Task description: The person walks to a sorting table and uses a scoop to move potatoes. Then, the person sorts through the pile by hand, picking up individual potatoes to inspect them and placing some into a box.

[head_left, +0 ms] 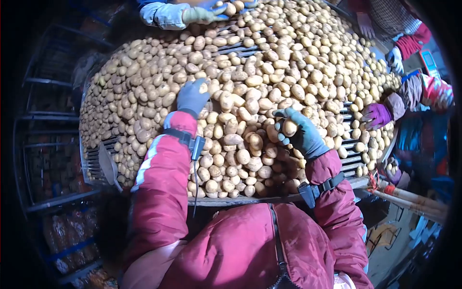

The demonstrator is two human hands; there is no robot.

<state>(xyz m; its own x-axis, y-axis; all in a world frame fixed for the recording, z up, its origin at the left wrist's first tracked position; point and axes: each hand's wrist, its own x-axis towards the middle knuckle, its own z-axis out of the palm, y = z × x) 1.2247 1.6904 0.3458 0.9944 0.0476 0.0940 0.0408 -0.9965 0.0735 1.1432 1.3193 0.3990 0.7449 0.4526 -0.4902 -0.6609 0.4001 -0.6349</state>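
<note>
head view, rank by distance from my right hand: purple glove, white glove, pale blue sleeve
1. purple glove, just right of the right hand gripping a potato
2. white glove, upper right
3. pale blue sleeve, top left

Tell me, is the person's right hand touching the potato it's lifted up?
Touching. The head view shows the gloved right hand curled around the potato, with fingers wrapped against both its sides and no gap between them.

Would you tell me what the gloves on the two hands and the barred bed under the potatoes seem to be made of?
The grey-blue glove on the left hand and teal glove on the right hand: probably knitted fabric with a matte rubbery coating, soft creases. The barred grey bed: likely metal, dull sheen on straight rods.
</note>
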